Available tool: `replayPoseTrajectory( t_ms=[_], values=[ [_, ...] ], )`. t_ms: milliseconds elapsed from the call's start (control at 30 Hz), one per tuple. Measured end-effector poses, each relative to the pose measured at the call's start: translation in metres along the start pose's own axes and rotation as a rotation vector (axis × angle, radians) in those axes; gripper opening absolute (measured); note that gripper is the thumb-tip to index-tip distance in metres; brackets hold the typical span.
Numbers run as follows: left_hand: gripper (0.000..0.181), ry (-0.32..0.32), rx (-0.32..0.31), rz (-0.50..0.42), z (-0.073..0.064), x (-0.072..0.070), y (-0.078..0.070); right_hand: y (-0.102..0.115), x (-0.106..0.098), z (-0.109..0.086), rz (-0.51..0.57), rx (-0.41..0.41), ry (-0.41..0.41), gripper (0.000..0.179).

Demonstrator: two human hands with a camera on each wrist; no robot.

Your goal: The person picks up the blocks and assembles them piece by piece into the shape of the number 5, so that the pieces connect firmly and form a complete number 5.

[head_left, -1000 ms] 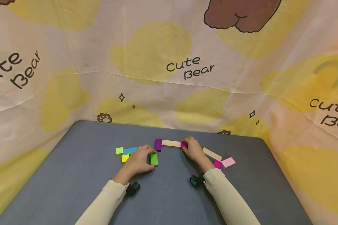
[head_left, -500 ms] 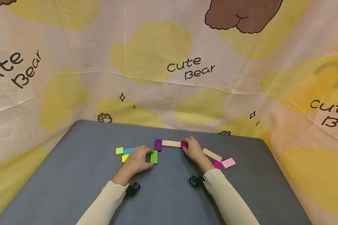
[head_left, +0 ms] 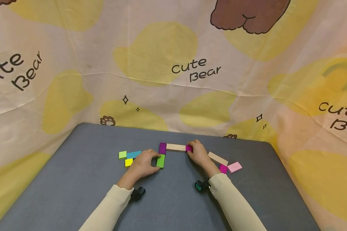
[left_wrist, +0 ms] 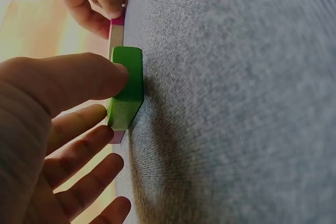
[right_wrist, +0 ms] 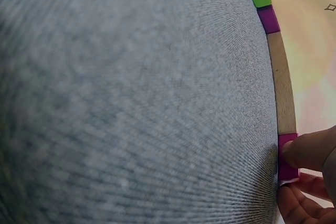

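My left hand pinches a green block between thumb and fingers, its far end right at the near end of a purple block. From that purple block a bare wooden block runs to the right. At its other end, my right hand holds a magenta block, thumb on its near face and fingers behind. In the left wrist view the thumb presses the near face of the green block, with the other fingers spread below.
Left of my left hand lie a lime block, a blue block and a yellow block. To the right are another wooden block, a magenta block and a pink block. A printed curtain hangs behind the grey table.
My left hand has moved the green block away from me, then slightly right, so it lines up against the purple block. My right hand stays on the magenta block.
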State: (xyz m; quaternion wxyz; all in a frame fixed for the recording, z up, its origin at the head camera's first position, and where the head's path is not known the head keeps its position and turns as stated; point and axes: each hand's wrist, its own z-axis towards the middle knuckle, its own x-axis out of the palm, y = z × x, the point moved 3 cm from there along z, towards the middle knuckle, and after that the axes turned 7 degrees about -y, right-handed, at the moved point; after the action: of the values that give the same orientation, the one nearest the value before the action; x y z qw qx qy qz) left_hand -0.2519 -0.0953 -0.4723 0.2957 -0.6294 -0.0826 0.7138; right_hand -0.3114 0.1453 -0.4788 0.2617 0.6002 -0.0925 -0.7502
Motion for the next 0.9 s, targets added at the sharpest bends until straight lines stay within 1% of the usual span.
replayPoseTrajectory(
  t_ms=[200, 367, 500, 633, 700, 900],
  values=[
    [0.045, 0.007, -0.01, -0.002, 0.001, 0.003, 0.0, -0.001, 0.001, -0.002, 0.004, 0.004, -0.003, 0.03],
    [0.046, 0.013, -0.015, -0.004, 0.002, 0.004, 0.0, 0.0, -0.004, -0.004, 0.017, 0.025, -0.004, 0.034],
    [0.046, 0.017, -0.023, -0.004, 0.004, 0.005, 0.0, 0.001, -0.015, -0.006, 0.011, 0.036, 0.002, 0.038],
    [0.047, 0.022, -0.024, -0.005, 0.004, 0.006, 0.002, -0.003, -0.029, -0.011, -0.014, 0.037, -0.003, 0.041],
    [0.047, 0.024, -0.02, -0.005, 0.005, 0.006, 0.002, -0.006, -0.036, -0.014, -0.03, 0.034, -0.004, 0.042],
    [0.047, 0.02, -0.01, -0.002, 0.005, 0.006, 0.003, -0.022, -0.053, -0.024, -0.06, 0.06, 0.016, 0.046]
  ],
)
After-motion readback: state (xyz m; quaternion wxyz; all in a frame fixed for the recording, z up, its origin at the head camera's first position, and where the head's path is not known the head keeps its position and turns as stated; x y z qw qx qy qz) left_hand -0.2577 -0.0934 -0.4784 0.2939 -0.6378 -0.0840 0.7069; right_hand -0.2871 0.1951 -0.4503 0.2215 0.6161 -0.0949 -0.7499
